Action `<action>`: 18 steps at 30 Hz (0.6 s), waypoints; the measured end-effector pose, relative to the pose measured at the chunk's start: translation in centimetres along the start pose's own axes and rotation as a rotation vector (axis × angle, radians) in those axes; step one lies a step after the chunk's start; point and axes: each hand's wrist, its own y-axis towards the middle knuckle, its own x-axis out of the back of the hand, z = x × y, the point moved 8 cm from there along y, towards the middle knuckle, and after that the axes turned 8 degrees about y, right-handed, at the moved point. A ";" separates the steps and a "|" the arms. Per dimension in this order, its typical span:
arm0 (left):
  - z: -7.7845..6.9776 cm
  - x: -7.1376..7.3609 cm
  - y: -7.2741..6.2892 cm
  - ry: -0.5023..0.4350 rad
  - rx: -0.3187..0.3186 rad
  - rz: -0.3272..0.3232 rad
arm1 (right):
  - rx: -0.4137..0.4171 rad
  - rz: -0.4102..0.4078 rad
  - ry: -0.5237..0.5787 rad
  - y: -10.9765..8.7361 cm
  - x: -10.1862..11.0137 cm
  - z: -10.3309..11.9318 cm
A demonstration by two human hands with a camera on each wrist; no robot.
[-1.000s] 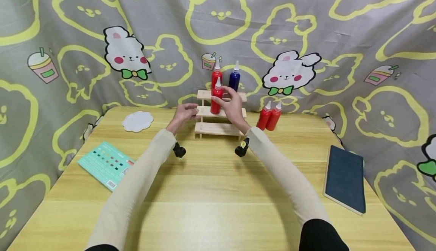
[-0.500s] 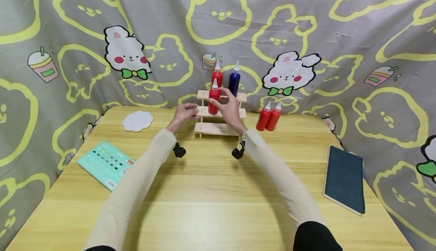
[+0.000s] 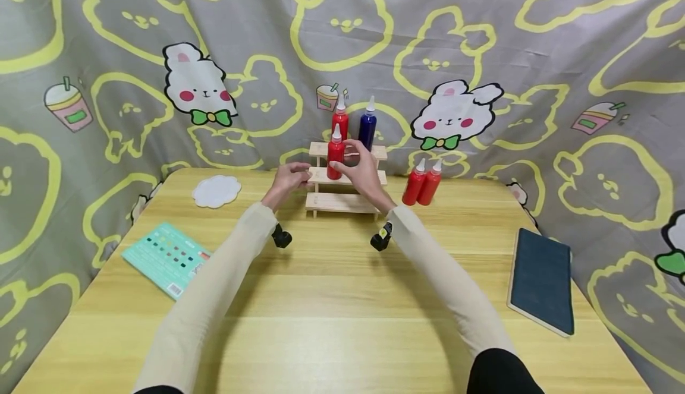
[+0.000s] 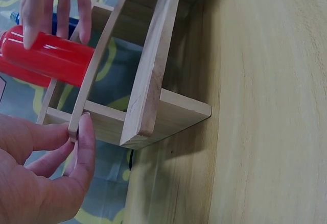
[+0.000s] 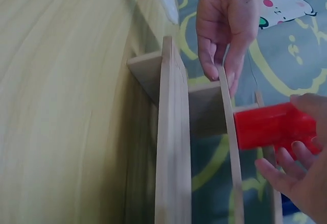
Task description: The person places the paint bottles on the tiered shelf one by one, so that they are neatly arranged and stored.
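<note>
A three-step wooden display stand [image 3: 342, 202] stands at the back of the table. My left hand [image 4: 48, 168] pinches the left end of its middle step between thumb and fingers. A red squeeze bottle [image 3: 335, 157] with a white pointed cap stands upright on that step. Beside it is my right hand [image 3: 365, 171], its thumb across the bottle's front and its other fingers spread loosely behind and to the right. On the top step stand another red bottle [image 3: 340, 122] and a dark blue bottle [image 3: 367, 126], the latter partly hidden by the right hand.
Two more red bottles [image 3: 421, 185] stand on the table right of the stand. A white cloud-shaped mat [image 3: 216, 191] and a teal printed card [image 3: 166, 258] lie left. A dark blue notebook [image 3: 541, 281] lies right. A patterned curtain [image 3: 257, 19] hangs behind.
The red bottle has shifted slightly left along the middle step. My right hand moved left with it, and its fingers are now looser. The left hand keeps its hold on the stand.
</note>
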 end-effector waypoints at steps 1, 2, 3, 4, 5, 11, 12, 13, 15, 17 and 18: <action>0.0 -0.1 0.0 0.003 0.000 0.004 | 0.008 0.000 -0.001 -0.1 0.3 0.1; 0.0 -0.1 0.0 0.002 0.001 0.006 | 0.018 -0.001 0.000 -0.3 0.7 0.2; -0.1 -0.2 0.0 0.001 0.001 0.006 | 0.030 -0.005 0.000 -0.4 1.1 0.4; 0.0 -0.1 -0.1 -0.003 0.001 0.004 | 0.045 -0.007 0.002 -0.6 1.5 0.6; 0.1 -0.1 -0.1 -0.005 0.002 0.002 | 0.061 -0.013 0.002 -0.7 1.8 0.9; 0.2 -0.1 -0.1 -0.016 0.007 -0.008 | 0.124 -0.049 -0.022 -1.3 4.7 2.4; 0.1 -0.1 -0.1 -0.013 0.004 -0.007 | 0.128 -0.054 -0.028 -1.4 5.2 2.5; 0.1 -0.2 -0.1 -0.013 0.001 -0.007 | 0.131 -0.060 -0.031 -1.5 5.6 2.7; 0.0 -0.3 0.0 -0.009 -0.005 -0.007 | 0.134 -0.074 -0.046 -1.8 6.5 2.9; 0.0 -0.3 0.0 -0.004 -0.004 -0.009 | 0.144 -0.098 -0.041 -2.0 7.4 2.9; 0.0 -0.3 0.0 -0.001 0.000 -0.011 | 0.155 -0.119 -0.035 -2.2 7.9 2.9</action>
